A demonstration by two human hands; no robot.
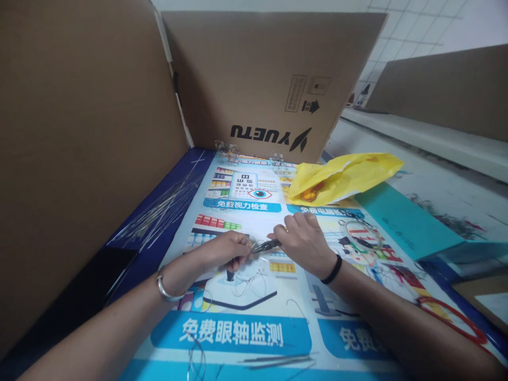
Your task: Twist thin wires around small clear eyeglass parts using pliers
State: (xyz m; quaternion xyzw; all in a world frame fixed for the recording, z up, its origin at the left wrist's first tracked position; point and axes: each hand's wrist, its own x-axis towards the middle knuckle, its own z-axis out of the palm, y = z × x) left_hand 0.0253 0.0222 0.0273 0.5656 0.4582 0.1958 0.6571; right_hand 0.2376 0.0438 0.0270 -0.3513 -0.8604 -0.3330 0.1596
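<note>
Near the middle of the printed poster, my right hand (305, 241) is closed round a pair of pliers (266, 246), whose jaws point left. My left hand (232, 250) pinches a thin wire right at the jaw tips; the wire's exact shape is hard to make out. Just below the hands lies a bent loop of thin wire (257, 284). A curved wire piece (296, 309) rests a little to its right. Closer to me are several straight wires (278, 361) and a looped wire (195, 355).
Long straight wires (162, 206) lie on blue cloth at left. Cardboard panels (246, 79) stand behind and left. A yellow bag (345, 179), a teal folder (408, 222) and a red coil (452, 317) are at right. Small wire pieces (226, 150) sit at the back.
</note>
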